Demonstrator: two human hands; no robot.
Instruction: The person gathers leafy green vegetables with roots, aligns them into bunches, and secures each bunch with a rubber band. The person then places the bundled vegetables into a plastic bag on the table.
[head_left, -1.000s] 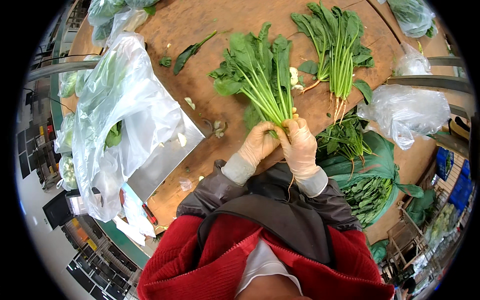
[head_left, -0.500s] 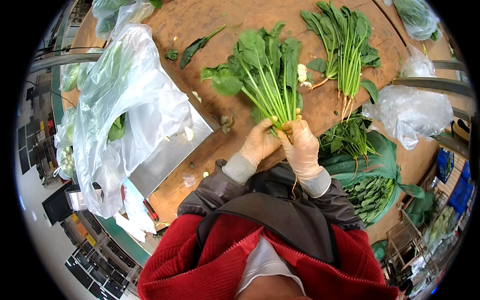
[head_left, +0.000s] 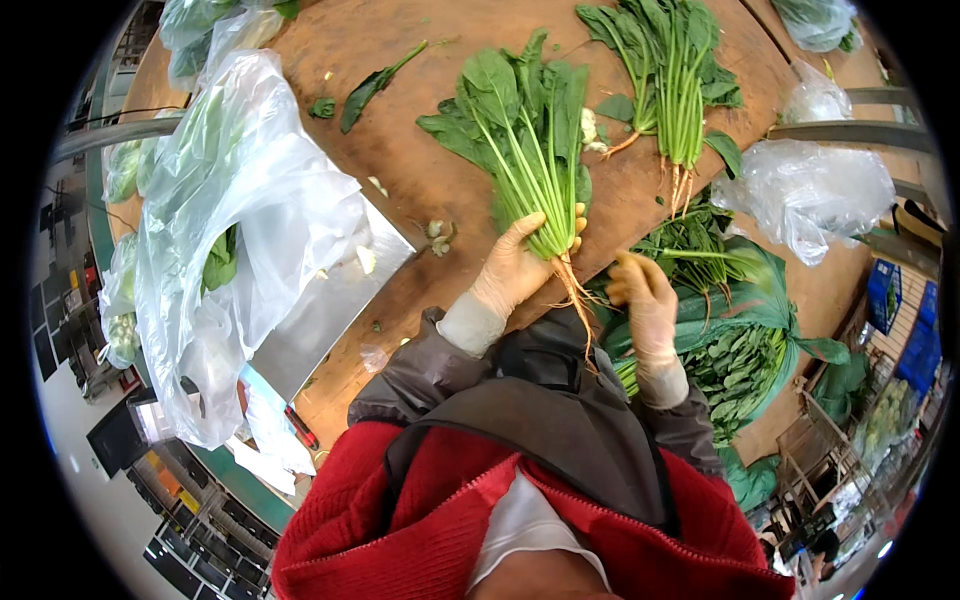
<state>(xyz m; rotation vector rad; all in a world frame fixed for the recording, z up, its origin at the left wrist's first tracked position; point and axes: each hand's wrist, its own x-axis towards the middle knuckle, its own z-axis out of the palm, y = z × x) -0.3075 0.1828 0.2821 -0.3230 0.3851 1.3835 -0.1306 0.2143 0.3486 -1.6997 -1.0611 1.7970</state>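
Observation:
My gloved left hand (head_left: 515, 265) is closed around the lower stems of a spinach bunch (head_left: 525, 160). Its leaves point away from me over the table, and the orange-pink roots (head_left: 572, 290) hang below the grip. To the right, clear of that bunch, is my gloved right hand (head_left: 645, 300). Its fingers are bent and blurred, so whether they hold anything does not show. Close beside it, loose spinach (head_left: 690, 245) lies on a green mesh bag (head_left: 775, 300) packed with more spinach (head_left: 740, 365).
Another spinach pile (head_left: 680, 90) rests on the wooden table (head_left: 420, 310), with a stray leaf (head_left: 365, 100) farther left. A clear plastic bag (head_left: 250, 190) covers part of a metal tray (head_left: 320, 335). Crumpled plastic (head_left: 810, 195) lies by a metal rail (head_left: 860, 135) at right.
My right hand has left the spinach bunch and moved right and down toward the mesh bag. The left hand now holds the bunch alone, its roots uncovered.

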